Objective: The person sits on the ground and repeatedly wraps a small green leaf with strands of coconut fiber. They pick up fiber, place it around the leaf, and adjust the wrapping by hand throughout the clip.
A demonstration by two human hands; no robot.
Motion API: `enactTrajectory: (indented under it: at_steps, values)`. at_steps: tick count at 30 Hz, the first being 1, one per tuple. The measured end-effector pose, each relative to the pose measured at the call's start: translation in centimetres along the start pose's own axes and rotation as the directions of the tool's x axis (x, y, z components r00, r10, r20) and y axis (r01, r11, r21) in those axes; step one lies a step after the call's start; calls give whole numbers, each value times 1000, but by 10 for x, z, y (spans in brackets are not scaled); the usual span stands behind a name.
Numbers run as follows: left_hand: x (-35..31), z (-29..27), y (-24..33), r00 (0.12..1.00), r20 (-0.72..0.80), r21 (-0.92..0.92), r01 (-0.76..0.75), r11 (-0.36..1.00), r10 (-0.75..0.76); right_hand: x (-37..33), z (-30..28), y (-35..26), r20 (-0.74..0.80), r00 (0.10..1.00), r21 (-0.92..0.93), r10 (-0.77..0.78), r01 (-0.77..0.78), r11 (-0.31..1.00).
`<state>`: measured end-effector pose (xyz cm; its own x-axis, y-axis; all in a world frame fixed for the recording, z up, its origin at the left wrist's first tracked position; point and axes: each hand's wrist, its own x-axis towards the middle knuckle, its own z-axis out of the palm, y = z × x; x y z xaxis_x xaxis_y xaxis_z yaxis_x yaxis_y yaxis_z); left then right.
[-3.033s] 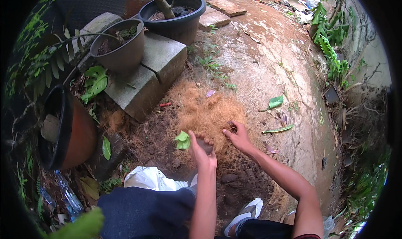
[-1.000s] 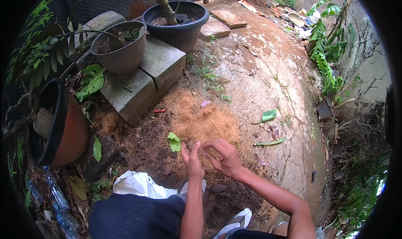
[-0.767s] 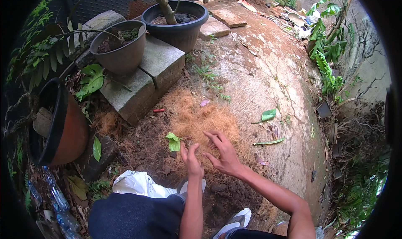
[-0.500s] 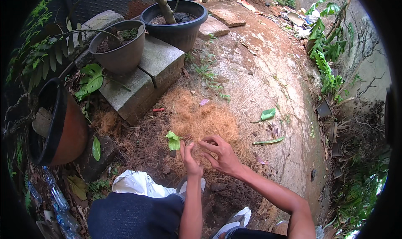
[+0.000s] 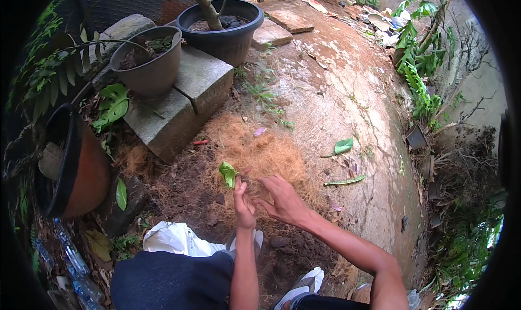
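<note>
Head view: a mound of brown coconut fibre (image 5: 260, 155) is seen spread on the bare ground, and it is taken here as the landmark. At its near edge the left hand (image 5: 244, 201) is raised with the fingers drawn together, and a pinch of the fibre appears to be gripped between thumb and fingertips. Just right of it, the right hand (image 5: 282, 198) is held over the same edge of the mound with the fingers spread and slightly curled; whether strands are caught in them cannot be told. The two hands are nearly touching.

A small green leaf (image 5: 228, 173) is seen lying on the left side of the mound, just above the left hand. Another green leaf (image 5: 343, 145) is found to the right of the mound on the pale concrete, with a long narrow leaf (image 5: 345, 181) below it.

Beyond the mound to the left, concrete blocks (image 5: 184, 101) are set, and a grey pot (image 5: 147, 65) is carried on them. A larger black pot (image 5: 222, 25) with a woody stem is placed behind. Far left of the mound, a brown pot (image 5: 73, 163) is seen leaning. Below the mound, a white plastic bag (image 5: 173, 239) is lying beside the person's knee.
</note>
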<state>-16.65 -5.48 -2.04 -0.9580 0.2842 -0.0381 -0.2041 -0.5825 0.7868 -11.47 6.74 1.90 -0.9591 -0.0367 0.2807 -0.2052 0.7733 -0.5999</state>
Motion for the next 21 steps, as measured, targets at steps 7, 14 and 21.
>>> enactTrajectory:
  at_steps: [7,14,21]
  values:
    - [0,-7,-13,979,-169,-53,102,993,-110,3,-1,0,10,999,15,-32,32,999]
    - [-1,-7,-11,982,-159,-113,80,990,-97,1,1,1,-85,996,107,-13,22,994]
    - [0,-14,-14,981,-127,-306,101,947,-146,3,0,1,-129,988,90,-82,94,991]
